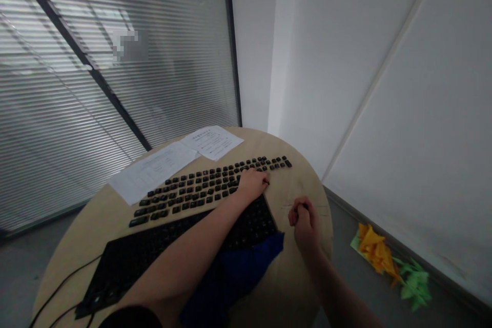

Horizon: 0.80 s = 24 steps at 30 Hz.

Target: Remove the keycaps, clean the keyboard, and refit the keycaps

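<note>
My left hand [252, 184] reaches across the keyboard to the right end of the laid-out keycaps. Its fingers are closed at a small black keycap [267, 182], just past the keyboard's far right corner. On the right side of the table, my right hand [304, 220] is curled into a fist. Something dark shows between its fingers, too small to name. Loose black keycaps [200, 188] lie in rows on the wood, arranged like a keyboard. Nearer to me, the black keyboard [134, 251] lies at a slant, partly hidden under my left forearm.
A blue cloth [246, 269] overlaps the keyboard's near edge. Printed paper sheets [154, 169] lie at the back left of the round wooden table [77, 246]. Cables [63, 282] run off at the left. Orange and green crumpled paper [374, 248] lies on the floor by the wall.
</note>
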Each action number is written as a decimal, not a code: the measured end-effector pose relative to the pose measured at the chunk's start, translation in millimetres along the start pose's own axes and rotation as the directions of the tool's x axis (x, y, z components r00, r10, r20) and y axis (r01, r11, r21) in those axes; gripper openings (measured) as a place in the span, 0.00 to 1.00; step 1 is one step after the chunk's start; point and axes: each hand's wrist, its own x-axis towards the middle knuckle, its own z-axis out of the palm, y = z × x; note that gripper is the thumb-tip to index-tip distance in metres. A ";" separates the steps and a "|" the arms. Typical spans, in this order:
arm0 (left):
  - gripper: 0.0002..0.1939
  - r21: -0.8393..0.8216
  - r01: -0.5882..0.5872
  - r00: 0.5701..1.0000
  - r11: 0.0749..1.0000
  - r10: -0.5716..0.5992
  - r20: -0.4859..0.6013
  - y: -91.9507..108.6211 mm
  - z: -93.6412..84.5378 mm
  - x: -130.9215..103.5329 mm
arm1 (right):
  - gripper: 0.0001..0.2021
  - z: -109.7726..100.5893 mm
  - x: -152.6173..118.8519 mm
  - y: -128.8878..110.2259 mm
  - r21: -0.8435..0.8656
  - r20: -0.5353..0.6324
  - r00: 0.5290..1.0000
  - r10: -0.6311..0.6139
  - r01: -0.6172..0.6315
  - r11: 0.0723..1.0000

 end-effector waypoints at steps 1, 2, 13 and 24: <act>0.07 0.009 0.000 1.000 1.000 0.000 0.002 -0.7 1.1 -0.2 | 0.06 -0.3 -0.4 0.6 -0.006 0.018 1.000 0.004 -0.004 1.000; 0.07 0.015 0.000 1.000 1.000 0.000 0.003 -1.1 1.5 -0.3 | 0.06 -0.7 -0.7 0.9 -0.014 0.034 0.999 0.011 -0.010 1.000; 0.08 -0.131 -0.001 1.000 0.991 -0.002 -0.020 2.1 -30.3 -45.3 | 0.06 2.0 -3.0 -10.1 -0.165 0.246 0.949 0.198 -0.160 0.973; 0.11 -0.391 -0.023 0.995 0.920 0.057 0.078 13.6 -11.2 -129.0 | 0.05 5.2 0.3 -1.9 -0.456 0.411 0.858 0.308 -0.099 0.885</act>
